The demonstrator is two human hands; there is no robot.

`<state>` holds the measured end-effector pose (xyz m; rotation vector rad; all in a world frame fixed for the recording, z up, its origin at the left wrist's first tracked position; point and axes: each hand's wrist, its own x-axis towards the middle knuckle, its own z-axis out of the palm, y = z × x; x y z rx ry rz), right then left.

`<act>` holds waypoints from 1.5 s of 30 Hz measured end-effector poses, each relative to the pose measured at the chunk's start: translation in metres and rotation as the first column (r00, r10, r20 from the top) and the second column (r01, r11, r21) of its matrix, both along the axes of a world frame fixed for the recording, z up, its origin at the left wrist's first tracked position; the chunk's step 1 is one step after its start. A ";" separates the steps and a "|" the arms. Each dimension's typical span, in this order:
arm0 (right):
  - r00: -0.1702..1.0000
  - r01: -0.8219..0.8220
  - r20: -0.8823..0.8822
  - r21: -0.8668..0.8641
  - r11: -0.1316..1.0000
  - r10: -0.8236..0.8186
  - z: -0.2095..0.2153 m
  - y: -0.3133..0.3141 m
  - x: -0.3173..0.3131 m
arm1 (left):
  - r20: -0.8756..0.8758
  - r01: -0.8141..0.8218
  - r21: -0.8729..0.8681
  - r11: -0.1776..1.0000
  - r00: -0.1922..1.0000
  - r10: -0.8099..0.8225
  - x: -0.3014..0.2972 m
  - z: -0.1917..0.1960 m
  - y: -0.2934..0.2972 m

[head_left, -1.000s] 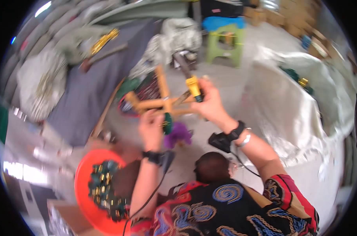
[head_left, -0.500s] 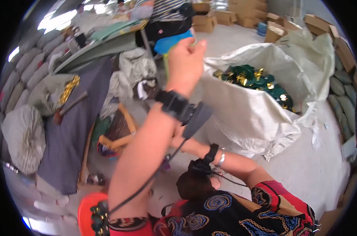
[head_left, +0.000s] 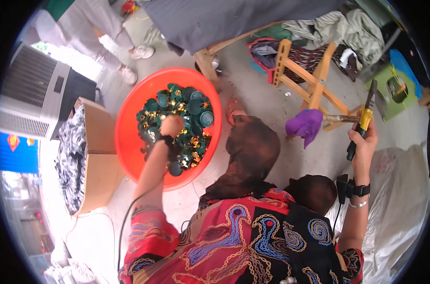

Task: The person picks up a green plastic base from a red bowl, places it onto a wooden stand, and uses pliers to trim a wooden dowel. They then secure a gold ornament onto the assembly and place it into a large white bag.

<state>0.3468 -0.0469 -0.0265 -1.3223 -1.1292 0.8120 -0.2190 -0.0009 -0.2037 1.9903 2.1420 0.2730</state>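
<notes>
My left hand [head_left: 171,126] reaches into a round orange-red basin [head_left: 123,156]. Its fingers look curled down among a heap of dark green cup-shaped pieces [head_left: 176,168] with shiny gold bits, and the fingertips are hidden there. At the right, my right hand [head_left: 364,142] is closed around a hand tool [head_left: 365,119] with a dark green and yellow handle and a dark metal end pointing up. The tool's exact kind is unclear. It is held apart from the basin, near a wooden frame [head_left: 314,94] with a purple cloth [head_left: 306,127] beside it.
Left of the basin stands a cardboard box [head_left: 101,161] full of grey-black material, with an air cooler [head_left: 32,90] behind it. A cloth-covered table [head_left: 224,23] is at the back, and another person's legs [head_left: 101,38] are at far left. The white sack [head_left: 395,199] lies right.
The view has swung left. My left hand has come from beside the white sack down into the basin. My right hand, hidden before behind the left arm, now shows with the hand tool.
</notes>
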 end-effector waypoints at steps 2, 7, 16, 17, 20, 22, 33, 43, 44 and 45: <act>1.000 -0.010 0.017 -0.021 1.000 0.011 0.003 0.007 -0.012 | 0.005 -0.070 -0.107 0.992 0.997 0.070 -0.003 -0.044 -0.035; 0.996 -0.032 0.083 -0.023 0.999 0.034 0.008 0.015 -0.028 | -0.199 -0.151 -0.259 0.954 0.975 0.101 0.042 -0.095 -0.057; 0.998 0.001 0.070 -0.083 0.997 0.005 0.003 0.028 -0.020 | -0.115 -0.277 -0.434 0.857 0.961 0.253 0.092 -0.132 -0.035; 0.998 0.001 0.065 -0.049 0.999 0.002 0.002 0.031 -0.021 | -0.043 -0.310 -0.451 0.837 0.944 0.326 0.095 -0.118 -0.029; 0.998 0.000 0.057 -0.031 1.000 0.002 0.003 0.032 -0.027 | 0.053 -0.374 -0.619 0.690 0.857 0.512 0.084 -0.113 -0.004; 0.998 -0.020 0.066 -0.052 0.998 0.023 0.007 0.031 -0.029 | 0.068 -0.377 -0.705 0.601 0.807 0.586 0.079 -0.113 0.008; 0.997 -0.029 0.069 -0.082 0.996 0.034 0.009 0.031 -0.017 | 0.331 -0.291 -0.739 0.607 0.629 0.704 0.069 -0.121 0.027; 0.999 0.030 0.023 -0.070 0.997 -0.029 0.015 0.039 -0.038 | 0.383 0.070 -0.597 0.799 0.900 0.208 0.059 -0.182 0.005; 0.999 0.034 0.017 -0.072 0.997 -0.033 0.014 0.038 -0.038 | 0.317 0.116 -0.522 0.845 0.946 0.066 0.055 -0.182 0.005; 1.000 0.027 0.005 -0.052 0.998 -0.027 0.012 0.038 -0.036 | 0.310 0.115 -0.523 0.844 0.949 0.063 0.054 -0.183 0.004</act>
